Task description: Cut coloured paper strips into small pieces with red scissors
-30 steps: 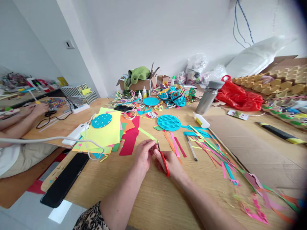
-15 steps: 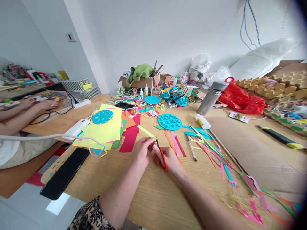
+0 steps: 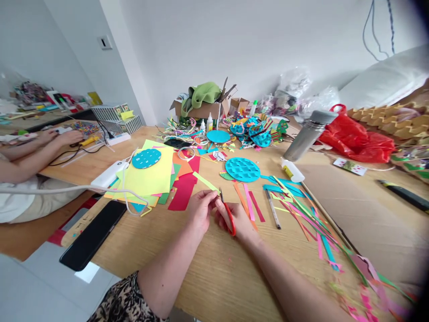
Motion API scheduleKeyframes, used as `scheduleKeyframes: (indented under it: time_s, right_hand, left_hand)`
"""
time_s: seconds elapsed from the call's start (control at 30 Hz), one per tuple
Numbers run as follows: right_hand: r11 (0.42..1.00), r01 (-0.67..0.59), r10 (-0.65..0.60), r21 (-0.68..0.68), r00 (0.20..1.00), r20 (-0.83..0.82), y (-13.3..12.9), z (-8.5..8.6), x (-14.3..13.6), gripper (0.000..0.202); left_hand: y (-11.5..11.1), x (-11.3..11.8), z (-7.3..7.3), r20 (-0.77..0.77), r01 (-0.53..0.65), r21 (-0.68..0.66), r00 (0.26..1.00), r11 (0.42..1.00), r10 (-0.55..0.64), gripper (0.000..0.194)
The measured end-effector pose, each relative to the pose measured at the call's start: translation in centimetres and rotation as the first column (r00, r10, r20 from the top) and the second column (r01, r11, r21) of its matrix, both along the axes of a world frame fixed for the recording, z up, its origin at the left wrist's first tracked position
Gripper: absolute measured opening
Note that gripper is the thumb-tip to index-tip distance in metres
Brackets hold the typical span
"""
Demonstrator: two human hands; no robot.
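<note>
In the middle of the head view, my left hand (image 3: pixel 202 206) pinches a yellow-green paper strip (image 3: pixel 205 180), whose long end points up and left. Red-handled scissors (image 3: pixel 230 219) are gripped in my right hand (image 3: pixel 236 220), their blades pointing up beside the strip's near end. My fingertips almost meet there, so whether the blades touch the paper is hard to tell. Just beyond lies a blue woven paper disc (image 3: pixel 242 170). Orange, pink and red paper strips (image 3: pixel 256 205) rest right of my hands, followed by a pen (image 3: pixel 273 209). Red paper (image 3: pixel 182 192) lies to the left.
Stacked coloured paper (image 3: pixel 157 172) and a black phone (image 3: pixel 94 235) are on the left, with a white cable (image 3: pixel 67 190) crossing. A steel bottle (image 3: pixel 306 136), glue bottle (image 3: pixel 292 171) and cardboard (image 3: pixel 362 205) stand or lie right. Another person's arms (image 3: pixel 43 147) are far left.
The view has shifted slightly, so most of the table appears further right. My hands hold nearly the same pose on the strip and scissors. The other person's hand now has a yellow tool beside it.
</note>
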State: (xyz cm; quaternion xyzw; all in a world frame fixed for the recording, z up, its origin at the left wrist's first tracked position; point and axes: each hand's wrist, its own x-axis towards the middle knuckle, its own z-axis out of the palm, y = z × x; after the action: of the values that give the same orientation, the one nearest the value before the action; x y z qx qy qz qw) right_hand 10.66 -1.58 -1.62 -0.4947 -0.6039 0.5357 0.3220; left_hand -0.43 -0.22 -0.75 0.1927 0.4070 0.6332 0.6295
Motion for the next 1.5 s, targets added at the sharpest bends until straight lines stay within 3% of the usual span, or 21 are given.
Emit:
scheduleKeyframes:
  time_s: [1.0,1.5]
  right_hand:
    - [0.994,0.046,-0.054,0.096,0.995,0.081,-0.33,0.0,0.42,0.056]
    - [0.998,0.025,-0.027,0.061,0.999,0.045,-0.42,-0.28,0.53,0.055]
  left_hand:
    - [-0.33,0.18,0.14,0.015,0.045,-0.017,0.999,0.999,-0.045,0.019]
    - [-0.25,0.17,0.02,-0.109,0.06,0.001,0.992,0.998,-0.06,0.016]
